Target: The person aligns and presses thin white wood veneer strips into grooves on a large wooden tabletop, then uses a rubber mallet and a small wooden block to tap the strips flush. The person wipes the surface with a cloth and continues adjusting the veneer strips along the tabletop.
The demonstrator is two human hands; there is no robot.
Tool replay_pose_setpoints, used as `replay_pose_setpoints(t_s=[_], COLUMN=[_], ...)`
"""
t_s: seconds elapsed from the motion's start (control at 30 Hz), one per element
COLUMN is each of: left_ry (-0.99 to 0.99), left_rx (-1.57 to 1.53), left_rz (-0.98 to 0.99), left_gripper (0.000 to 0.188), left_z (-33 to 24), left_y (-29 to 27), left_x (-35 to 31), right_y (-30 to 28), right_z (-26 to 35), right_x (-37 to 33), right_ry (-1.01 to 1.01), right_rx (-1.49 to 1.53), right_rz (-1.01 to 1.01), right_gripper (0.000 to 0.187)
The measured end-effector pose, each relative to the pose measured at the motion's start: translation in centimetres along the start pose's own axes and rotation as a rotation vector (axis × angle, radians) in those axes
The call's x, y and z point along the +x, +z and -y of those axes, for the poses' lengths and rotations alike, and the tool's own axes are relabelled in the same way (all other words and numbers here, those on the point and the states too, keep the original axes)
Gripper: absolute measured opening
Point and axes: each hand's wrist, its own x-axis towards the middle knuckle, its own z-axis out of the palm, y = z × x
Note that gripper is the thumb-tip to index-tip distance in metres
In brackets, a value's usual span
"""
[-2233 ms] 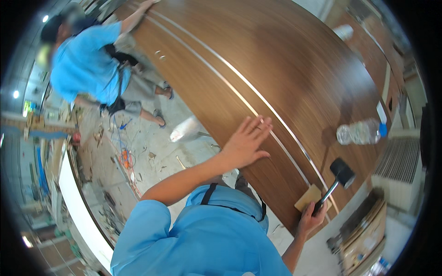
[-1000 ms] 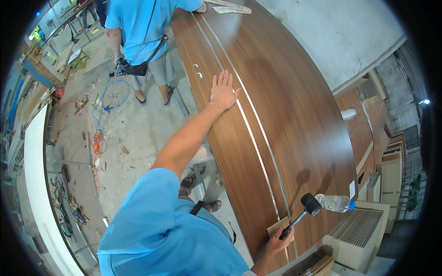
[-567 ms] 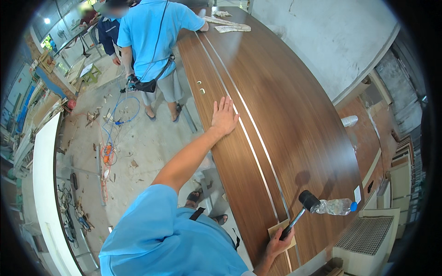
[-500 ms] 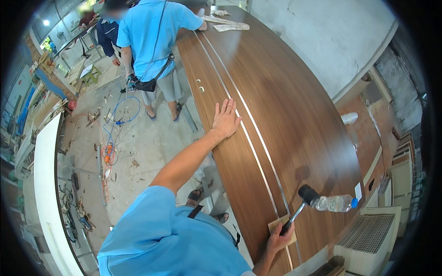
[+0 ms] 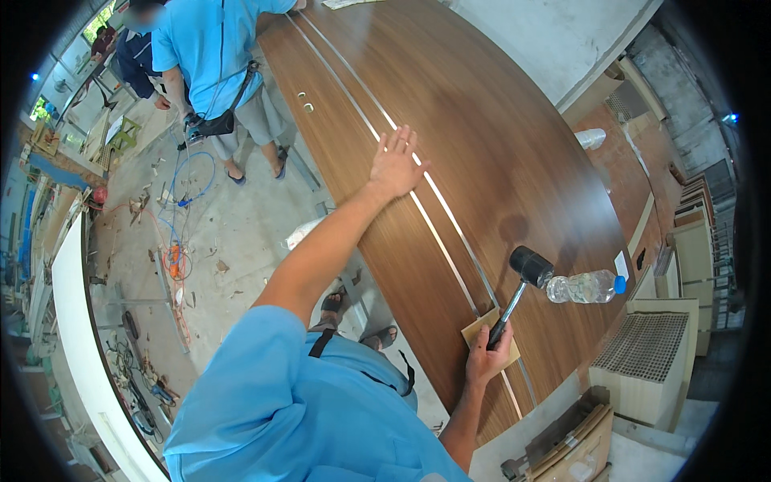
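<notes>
A long brown wood-grain panel lies in front of me, with two thin pale strips running along its length. My left hand is laid on the panel across the strips, fingers stretched out. Closer to me, my right hand is wrapped round the handle of a rubber mallet, its black head raised toward the far right. Beneath that hand a small flat wooden block rests over the strips; whether the fingers also grip it is hidden. Beside the mallet head a clear plastic bottle with a blue cap lies on its side.
At the far left of the panel stands a person in a blue shirt, with another person in dark clothing behind. Cables and a blue hose litter the concrete floor. Cartons and a crate with a grid top stand at the right.
The view has shifted, so the panel and bottle appear higher. My left hand has slid rightward across the strips. The mallet and block stay near the same spot on the panel.
</notes>
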Motion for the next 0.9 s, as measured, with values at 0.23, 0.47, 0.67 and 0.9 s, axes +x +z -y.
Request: replay_pose_setpoints(t_s=[0.23,0.47,0.67,0.9], left_ry=[-0.131,-0.050,-0.132,0.015], left_rx=[0.008,0.102,0.126,0.177], left_rz=[-0.016,0.000,0.033,0.016], left_gripper=[0.082,0.075,0.067,0.070], left_z=[2.3,3.5,7.5,2.4], left_y=[0.0,0.1,-0.8,-1.9], left_x=[2.7,1.1,4.7,-0.4], right_y=[0.3,0.6,0.5,0.6], right_z=[-0.7,-2.4,-2.7,-0.1], right_x=[-0.1,0.0,0.1,0.3], right_ry=[0.001,0.059,0.115,0.079], right_rx=[0.114,0.291,0.316,0.397], right_rz=[-0.014,-0.006,0.023,0.068], right_gripper=[0.040,0.039,0.039,0.039])
